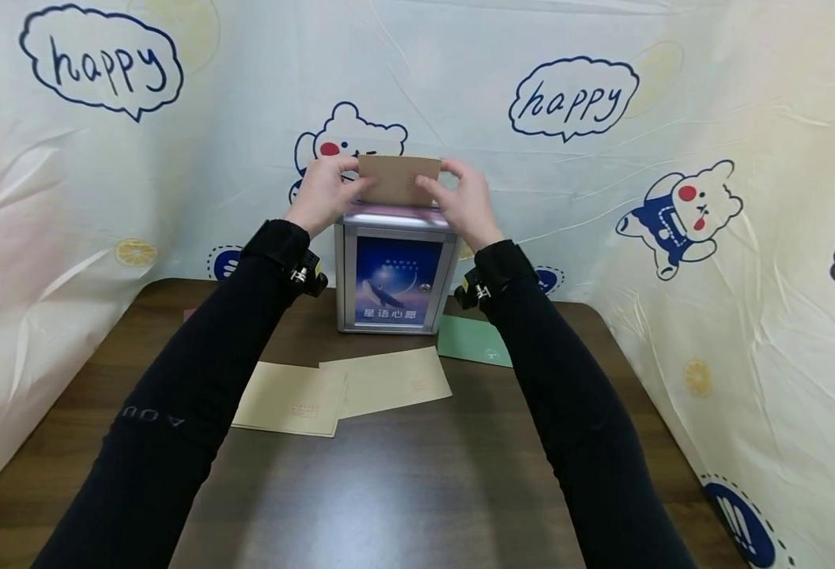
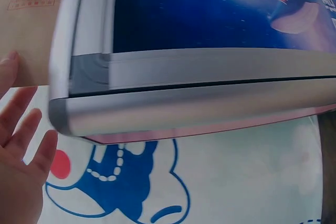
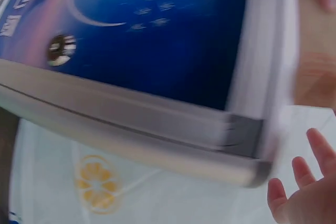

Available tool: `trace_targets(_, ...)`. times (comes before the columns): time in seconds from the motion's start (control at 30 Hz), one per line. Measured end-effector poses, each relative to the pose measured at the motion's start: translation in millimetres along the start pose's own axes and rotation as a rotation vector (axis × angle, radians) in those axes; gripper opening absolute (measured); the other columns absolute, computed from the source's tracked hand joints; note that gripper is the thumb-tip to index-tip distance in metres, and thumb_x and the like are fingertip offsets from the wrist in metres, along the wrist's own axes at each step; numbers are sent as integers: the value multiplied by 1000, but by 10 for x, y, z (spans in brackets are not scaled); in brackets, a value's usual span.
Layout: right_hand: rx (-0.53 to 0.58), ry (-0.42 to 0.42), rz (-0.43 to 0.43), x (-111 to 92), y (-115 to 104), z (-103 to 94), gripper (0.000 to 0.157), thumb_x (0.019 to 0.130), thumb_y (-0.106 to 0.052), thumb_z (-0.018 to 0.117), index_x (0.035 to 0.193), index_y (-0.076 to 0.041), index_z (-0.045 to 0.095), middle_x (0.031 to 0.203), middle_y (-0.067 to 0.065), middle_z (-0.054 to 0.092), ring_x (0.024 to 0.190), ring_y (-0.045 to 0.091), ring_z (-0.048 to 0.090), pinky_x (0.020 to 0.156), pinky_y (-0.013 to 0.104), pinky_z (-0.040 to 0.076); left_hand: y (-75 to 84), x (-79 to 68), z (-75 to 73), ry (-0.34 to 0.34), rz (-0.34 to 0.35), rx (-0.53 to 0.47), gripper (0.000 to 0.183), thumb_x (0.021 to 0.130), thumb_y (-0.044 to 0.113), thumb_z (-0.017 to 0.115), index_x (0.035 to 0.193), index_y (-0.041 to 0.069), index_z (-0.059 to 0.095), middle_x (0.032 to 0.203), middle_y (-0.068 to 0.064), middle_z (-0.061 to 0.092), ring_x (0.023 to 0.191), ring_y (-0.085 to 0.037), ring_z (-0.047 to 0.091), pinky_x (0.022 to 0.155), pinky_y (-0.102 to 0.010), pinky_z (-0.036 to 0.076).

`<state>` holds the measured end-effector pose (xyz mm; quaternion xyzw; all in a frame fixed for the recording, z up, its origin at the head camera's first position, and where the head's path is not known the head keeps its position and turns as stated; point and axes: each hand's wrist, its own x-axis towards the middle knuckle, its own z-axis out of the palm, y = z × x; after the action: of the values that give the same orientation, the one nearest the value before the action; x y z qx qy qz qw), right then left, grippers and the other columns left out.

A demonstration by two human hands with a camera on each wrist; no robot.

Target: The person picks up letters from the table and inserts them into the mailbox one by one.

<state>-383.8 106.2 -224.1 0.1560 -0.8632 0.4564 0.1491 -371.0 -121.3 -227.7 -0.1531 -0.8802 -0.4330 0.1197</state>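
A brown envelope [image 1: 398,180] stands upright over the top of a silver-framed box [image 1: 346,276] with a blue whale picture and a lock on its front. My left hand [image 1: 326,192] pinches the envelope's left end, and my right hand [image 1: 464,201] pinches its right end. Red print shows on the envelope [image 2: 32,30] in the left wrist view, beside the box's frame [image 2: 205,69]. The envelope's lower edge meets the box top; whether it sits in a slot there is hidden. The other fingers of the right hand [image 3: 310,195] spread apart in the right wrist view.
Two or more cream envelopes [image 1: 389,382] lie overlapping on the brown table [image 1: 389,490] before the box. A green envelope [image 1: 470,340] lies right of the box, partly under the right forearm. A reddish edge [image 1: 188,314] peeks out by the left sleeve. Printed cloth [image 1: 460,71] hangs behind.
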Motion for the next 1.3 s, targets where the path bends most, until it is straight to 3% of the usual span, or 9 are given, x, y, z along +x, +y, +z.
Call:
trace_targets(0.2,-145,40,-87,17,-159,-22,23,96,-27,70,108,-9,75,122,3,71,124,16,58,111,28,39,-86,-4,44,-3,-8,19,37,99,25,66,135,15,64,144,-4,61,135,-19,55,115,-37,41)
trace_targets(0.3,-202,33,-85,-7,-141,-4,21,96,-29,70,105,-11,77,119,2,73,124,16,59,112,30,37,-105,-16,60,4,-25,10,38,99,27,65,136,17,63,145,-4,60,128,-21,58,112,-37,43)
trace_targets(0.43,-238,18,-73,-56,-50,42,22,96,-29,70,106,-12,78,121,1,73,127,18,55,116,36,31,-128,-40,85,67,4,-1,37,100,29,64,133,13,64,144,-6,60,127,-22,55,113,-38,40)
trace_targets(0.57,-257,7,-35,-99,50,94,23,96,-30,70,108,-12,79,129,2,70,132,22,48,117,41,27,-166,-74,117,134,52,0,33,100,24,64,129,8,66,143,-9,60,140,-22,47,120,-38,34)
trace_targets(0.73,-286,-4,-9,-128,112,143,25,97,-30,69,111,-12,79,140,3,64,137,24,43,116,44,27,-217,-109,139,160,59,24,24,100,21,64,119,7,69,136,-11,64,136,-24,50,120,-39,33)
trace_targets(1.1,-236,-9,39,-104,76,80,30,98,-29,67,122,-13,74,148,5,57,147,22,41,124,38,25,-233,-200,79,232,77,5,29,100,20,64,125,8,67,138,-8,60,136,-21,49,117,-35,36)
trace_targets(1.3,-249,13,4,-373,-77,-28,38,98,-34,66,131,-15,67,152,6,53,148,24,32,123,41,22,-152,-419,-2,343,107,92,27,100,21,64,122,6,68,140,-9,57,136,-21,50,118,-34,36)
